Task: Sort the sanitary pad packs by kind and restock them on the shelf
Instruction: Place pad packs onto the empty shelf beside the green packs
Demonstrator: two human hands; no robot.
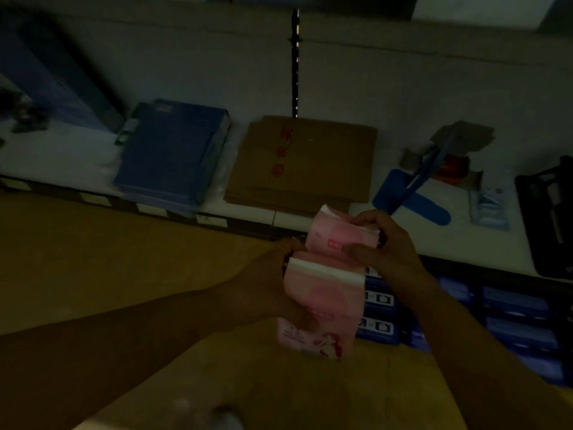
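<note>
1. the likeliest slip comes from handling two packs at once in dim light. the right hand [387, 246] holds the upper pink soft-plastic pad pack [333, 235] only by its top and one side, so the slick wrapper could slide free and drop towards the open brown cardboard box [93, 259] below.
2. a sorting mistake is the other risk. both pink packs look alike, and their print is too dark and blurred to read. the row of dark blue pad packs [521, 315] at lower right is plainly another kind.
3. the white shelf board [459, 243] ahead already bears a flattened brown cardboard stack [304, 162] and a blue rectangular box [173, 150]. a pack set near the front edge might tip off.
4. the left hand [269, 283] reaches in from the lower left. its fingers are wrapped round the left side of the lower pink soft-plastic pad pack with a red printed figure [322, 305], holding it upright.
5. the right hand comes in from the lower right, thumb on the upper pack's near face and fingers curled over its top. the two packs touch, held in the air just before the shelf's edge.
</note>
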